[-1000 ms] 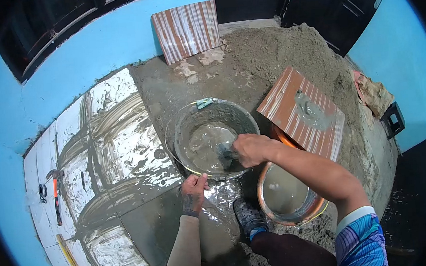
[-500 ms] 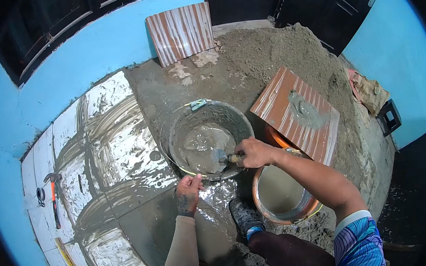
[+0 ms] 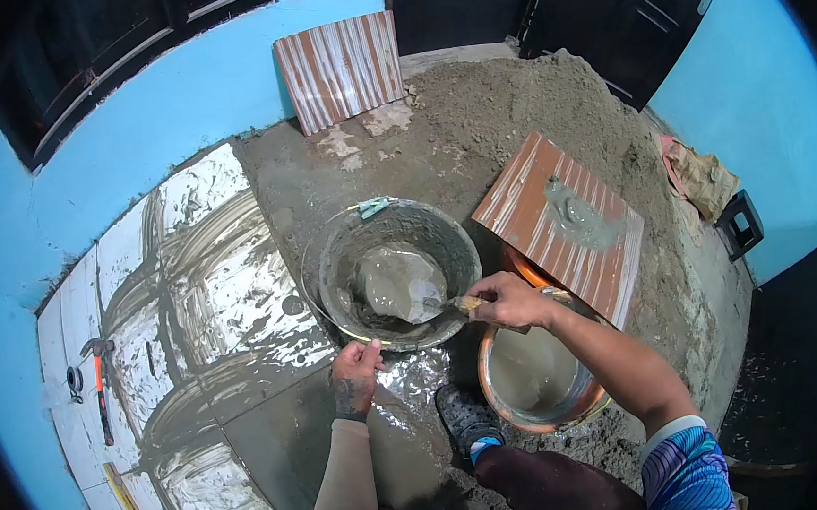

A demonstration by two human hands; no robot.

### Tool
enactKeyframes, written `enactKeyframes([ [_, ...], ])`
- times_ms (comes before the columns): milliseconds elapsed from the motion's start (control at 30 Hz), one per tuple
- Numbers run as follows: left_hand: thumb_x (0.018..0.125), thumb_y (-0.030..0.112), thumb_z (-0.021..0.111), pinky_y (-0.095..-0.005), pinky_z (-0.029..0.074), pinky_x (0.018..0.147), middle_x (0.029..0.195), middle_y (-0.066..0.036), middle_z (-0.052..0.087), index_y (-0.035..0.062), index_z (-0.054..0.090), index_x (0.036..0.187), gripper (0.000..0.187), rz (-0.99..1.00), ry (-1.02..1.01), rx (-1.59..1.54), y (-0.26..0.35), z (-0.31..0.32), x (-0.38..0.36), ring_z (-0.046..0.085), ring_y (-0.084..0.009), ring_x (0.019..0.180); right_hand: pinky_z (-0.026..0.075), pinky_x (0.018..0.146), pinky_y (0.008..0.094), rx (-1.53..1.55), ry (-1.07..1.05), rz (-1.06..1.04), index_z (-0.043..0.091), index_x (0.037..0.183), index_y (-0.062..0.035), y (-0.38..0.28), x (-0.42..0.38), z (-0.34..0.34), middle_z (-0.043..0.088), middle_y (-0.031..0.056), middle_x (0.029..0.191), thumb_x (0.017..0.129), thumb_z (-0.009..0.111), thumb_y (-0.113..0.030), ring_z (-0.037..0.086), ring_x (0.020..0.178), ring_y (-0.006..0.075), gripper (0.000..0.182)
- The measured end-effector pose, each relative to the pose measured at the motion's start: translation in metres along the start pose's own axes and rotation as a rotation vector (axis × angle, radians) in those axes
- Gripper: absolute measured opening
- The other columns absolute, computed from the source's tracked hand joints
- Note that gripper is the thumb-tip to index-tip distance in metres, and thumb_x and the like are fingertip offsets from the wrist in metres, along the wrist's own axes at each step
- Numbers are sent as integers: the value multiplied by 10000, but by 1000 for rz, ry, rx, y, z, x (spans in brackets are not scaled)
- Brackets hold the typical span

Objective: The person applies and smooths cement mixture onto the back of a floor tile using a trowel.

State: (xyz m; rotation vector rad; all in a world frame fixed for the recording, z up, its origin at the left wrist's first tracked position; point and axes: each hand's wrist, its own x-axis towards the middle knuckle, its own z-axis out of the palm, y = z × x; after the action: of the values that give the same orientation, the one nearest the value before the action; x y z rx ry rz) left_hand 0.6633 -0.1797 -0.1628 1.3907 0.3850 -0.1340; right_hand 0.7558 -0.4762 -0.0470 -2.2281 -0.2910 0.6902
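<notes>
A dark bucket [image 3: 462, 237] holds wet grey cement [image 3: 396, 277]. At its near rim, my left hand [image 3: 355, 377] is closed on the thin bucket handle [image 3: 357, 336]. My right hand [image 3: 511, 302] grips the wooden handle of a trowel [image 3: 431, 307] at the bucket's right rim. The trowel's blade is inside the bucket, against the edge of the cement. Below my right forearm stands an orange bucket [image 3: 489, 382] with cloudy grey liquid, partly hidden by a brown striped tile [image 3: 518, 190] with a smear of cement on it.
White floor tiles [image 3: 231, 296] smeared with grout lie to the left, with a hammer [image 3: 102, 390] on them. A sand heap [image 3: 548, 89] rises behind, near another striped tile [image 3: 341, 70] leaning on the blue wall. A paper bag [image 3: 703, 177] lies at right.
My right hand has drawn the trowel rightward towards the bucket's rim. The cement now sits as a rounder pool. My left hand stays at the near rim.
</notes>
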Motion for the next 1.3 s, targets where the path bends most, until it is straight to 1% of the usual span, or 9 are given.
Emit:
enactKeyframes([
  [133, 961, 228, 696, -253, 483, 599, 713, -33, 621, 49, 571, 789, 278, -11, 6, -42, 2, 1, -1, 595, -96, 621, 513, 729, 312, 233, 90, 50, 709, 1071, -12, 0, -36, -19, 705, 45, 845, 833, 710, -165, 647, 786, 132, 282],
  [233, 961, 227, 694, -257, 487, 601, 714, -35, 622, 47, 576, 796, 271, -17, 16, -13, 3, 1, 0, 595, -99, 623, 513, 741, 309, 294, 198, 134, 709, 1072, -6, 0, -70, -41, 698, 34, 859, 839, 701, -145, 645, 791, 142, 272],
  [367, 963, 223, 690, -259, 487, 606, 713, -37, 623, 41, 586, 812, 258, -18, -2, -14, -8, -4, 6, 595, -105, 623, 506, 699, 295, 239, 446, 38, 705, 1083, 11, 30, -112, -70, 681, 30, 867, 841, 690, -120, 613, 758, 109, 276],
  [500, 959, 221, 695, -257, 485, 605, 714, -28, 624, 40, 595, 828, 244, -36, 1, -35, -2, -2, 3, 593, -105, 612, 511, 737, 295, 381, 633, 257, 701, 1104, 7, 44, -149, -98, 677, 23, 879, 836, 698, -116, 613, 821, 114, 296],
  [533, 954, 230, 701, -257, 484, 601, 704, -30, 632, 41, 601, 819, 253, -26, 2, -42, -2, -2, 3, 594, -107, 600, 532, 760, 349, 220, 690, 300, 692, 1110, 12, 52, -153, -105, 707, 92, 889, 833, 687, -119, 671, 819, 216, 306],
  [633, 949, 243, 707, -258, 484, 598, 691, -37, 639, 43, 603, 804, 268, -18, 10, -3, -5, -3, 6, 598, -111, 592, 539, 782, 432, -598, 871, 219, 688, 1089, 2, 60, -153, -115, 703, 187, 918, 832, 657, -111, 681, 830, 361, 282],
  [667, 942, 250, 714, -264, 486, 594, 684, -42, 643, 45, 605, 795, 276, -10, -3, -16, -10, -5, 9, 600, -114, 586, 526, 834, 487, -690, 826, 328, 666, 1119, -23, 60, -152, -118, 654, 233, 1009, 828, 635, -98, 644, 940, 433, 302],
  [800, 940, 244, 715, -267, 486, 591, 686, -39, 641, 46, 606, 798, 267, -34, 5, -45, -7, -4, 8, 600, -113, 587, 521, 844, 495, -849, 784, 427, 604, 1231, -59, 61, -152, -117, 591, 196, 1057, 831, 624, -76, 625, 1013, 410, 400],
  [1300, 953, 240, 698, -254, 476, 572, 668, -22, 629, 46, 607, 790, 269, -14, 5, -32, -5, -4, 6, 586, -98, 571, 504, 846, 504, -680, 929, 375, 606, 1141, -36, 76, -158, -115, 585, 218, 1033, 831, 604, -40, 606, 984, 426, 310],
])
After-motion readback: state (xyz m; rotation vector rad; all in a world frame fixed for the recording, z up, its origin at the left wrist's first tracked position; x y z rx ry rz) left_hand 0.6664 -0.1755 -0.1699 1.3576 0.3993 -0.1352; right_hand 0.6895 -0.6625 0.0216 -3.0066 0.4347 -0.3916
